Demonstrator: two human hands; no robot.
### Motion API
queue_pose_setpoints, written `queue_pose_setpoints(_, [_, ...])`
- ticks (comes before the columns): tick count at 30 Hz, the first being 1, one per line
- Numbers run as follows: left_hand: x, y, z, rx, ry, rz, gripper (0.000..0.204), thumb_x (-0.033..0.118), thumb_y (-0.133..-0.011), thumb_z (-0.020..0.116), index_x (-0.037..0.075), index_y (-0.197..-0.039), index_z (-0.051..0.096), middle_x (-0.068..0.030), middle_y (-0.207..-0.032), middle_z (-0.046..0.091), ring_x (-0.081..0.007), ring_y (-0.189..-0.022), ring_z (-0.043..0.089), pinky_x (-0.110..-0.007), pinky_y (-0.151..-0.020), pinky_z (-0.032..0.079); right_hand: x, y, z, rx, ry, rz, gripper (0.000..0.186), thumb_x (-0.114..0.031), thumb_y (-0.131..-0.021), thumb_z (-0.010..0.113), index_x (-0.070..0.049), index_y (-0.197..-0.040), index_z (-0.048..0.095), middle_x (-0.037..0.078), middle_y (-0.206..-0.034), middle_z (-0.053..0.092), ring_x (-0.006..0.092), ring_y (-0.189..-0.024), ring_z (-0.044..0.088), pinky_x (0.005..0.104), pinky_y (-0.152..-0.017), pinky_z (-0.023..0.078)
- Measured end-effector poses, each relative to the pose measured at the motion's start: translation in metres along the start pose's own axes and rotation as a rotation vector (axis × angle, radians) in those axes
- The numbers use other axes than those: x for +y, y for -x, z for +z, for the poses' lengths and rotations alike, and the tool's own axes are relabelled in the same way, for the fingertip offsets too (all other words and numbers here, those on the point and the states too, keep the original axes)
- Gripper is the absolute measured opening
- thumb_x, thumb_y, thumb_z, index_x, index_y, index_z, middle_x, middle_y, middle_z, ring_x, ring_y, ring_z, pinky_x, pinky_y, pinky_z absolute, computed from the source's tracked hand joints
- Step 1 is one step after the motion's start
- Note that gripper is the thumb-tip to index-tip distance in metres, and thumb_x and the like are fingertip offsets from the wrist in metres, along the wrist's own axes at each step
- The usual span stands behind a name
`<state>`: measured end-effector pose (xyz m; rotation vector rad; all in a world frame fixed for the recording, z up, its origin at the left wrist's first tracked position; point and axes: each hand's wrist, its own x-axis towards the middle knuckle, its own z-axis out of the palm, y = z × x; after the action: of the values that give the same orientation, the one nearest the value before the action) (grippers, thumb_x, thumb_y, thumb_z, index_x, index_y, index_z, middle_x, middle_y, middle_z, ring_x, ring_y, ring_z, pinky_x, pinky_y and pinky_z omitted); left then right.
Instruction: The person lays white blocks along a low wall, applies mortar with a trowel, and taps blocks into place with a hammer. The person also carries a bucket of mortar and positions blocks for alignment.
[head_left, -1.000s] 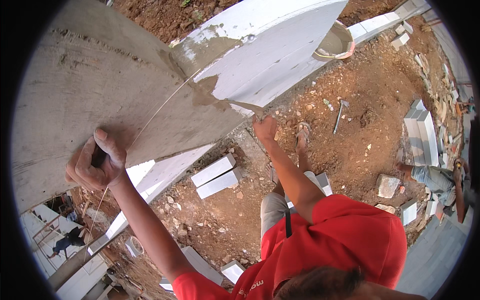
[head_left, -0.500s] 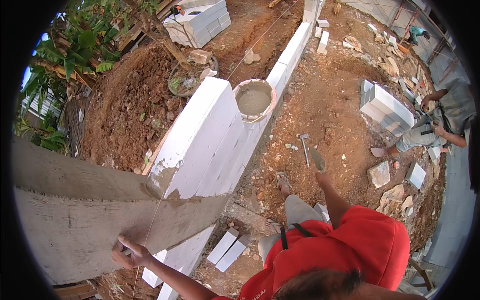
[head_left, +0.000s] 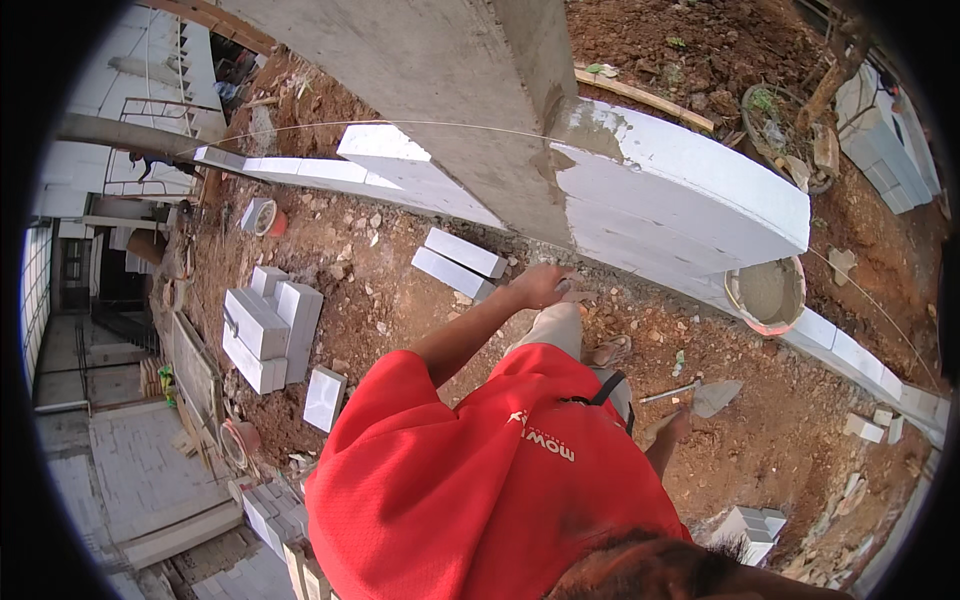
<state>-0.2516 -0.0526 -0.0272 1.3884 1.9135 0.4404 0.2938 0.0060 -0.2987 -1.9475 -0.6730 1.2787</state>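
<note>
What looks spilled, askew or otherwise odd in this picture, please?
Grey mortar is smeared unevenly over the top and side of the white block wall, where it meets the concrete column. It looks odd because the rest of that wall section is mostly clean white.

Held in the right hand (head_left: 678,427): a grey metal trowel (head_left: 716,398) with a flat, pointed, roughly triangular blade. Broad face turned up to view, tip aimed rightward and slightly up, out over reddish-brown earth (head_left: 770,440); handle mostly hidden.
</note>
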Motion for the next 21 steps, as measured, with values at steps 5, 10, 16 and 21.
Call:
queue_pose_setpoints(5, [-0.125, 0.059, 0.139, -0.126, 0.204, -0.627, 0.044, 0.018, -0.085, 0.060, 0.013, -0.127, 0.072, -0.0227, -0.119, 0.073, -0.0392, -0.116, 0.069, -0.047, -0.104, 0.052, -0.178, -0.041, 0.026, 0.032, -0.052, -0.162, 0.034, -0.031, -0.091, 0.070, 0.000, -0.105, 0.066, 0.009, -0.090, 0.063, 0.0219, -0.073, 0.061, 0.0388, -0.063, 0.051])
queue_pose_setpoints(10, [-0.185, 0.112, 0.204, -0.273, -0.121, -0.846, 0.028, 0.017, -0.087, 0.063, 0.003, -0.106, 0.078, -0.0200, -0.113, 0.076, -0.0333, -0.109, 0.073, -0.043, -0.097, 0.056, -0.271, -0.111, 0.036, -0.087, -0.050, -0.188, 0.045, -0.037, -0.094, 0.063, 0.000, -0.121, 0.062, 0.006, -0.093, 0.054, 0.0233, -0.087, 0.055, 0.0419, -0.075, 0.051])
queue_pose_setpoints(16, [-0.143, 0.046, 0.193, 0.334, 0.547, -0.973, 0.030, 0.020, -0.086, 0.068, 0.007, -0.110, 0.080, -0.0172, -0.104, 0.079, -0.0284, -0.098, 0.077, -0.040, -0.089, 0.059, -0.317, -0.193, 0.057, -0.392, -0.244, -0.297, 0.048, -0.036, -0.095, 0.058, 0.001, -0.125, 0.057, 0.012, -0.117, 0.060, 0.0299, -0.107, 0.061, 0.0479, -0.087, 0.056])
queue_pose_setpoints(21, [-0.090, -0.022, 0.131, 0.577, 0.671, -0.636, 0.030, 0.012, -0.090, 0.063, 0.003, -0.116, 0.075, -0.0145, -0.101, 0.080, -0.0240, -0.095, 0.078, -0.038, -0.090, 0.060, -0.323, -0.234, 0.086, -0.102, -0.395, 0.095, 0.054, -0.040, -0.096, 0.055, -0.006, -0.138, 0.059, 0.016, -0.133, 0.060, 0.0338, -0.122, 0.061, 0.0501, -0.094, 0.053])
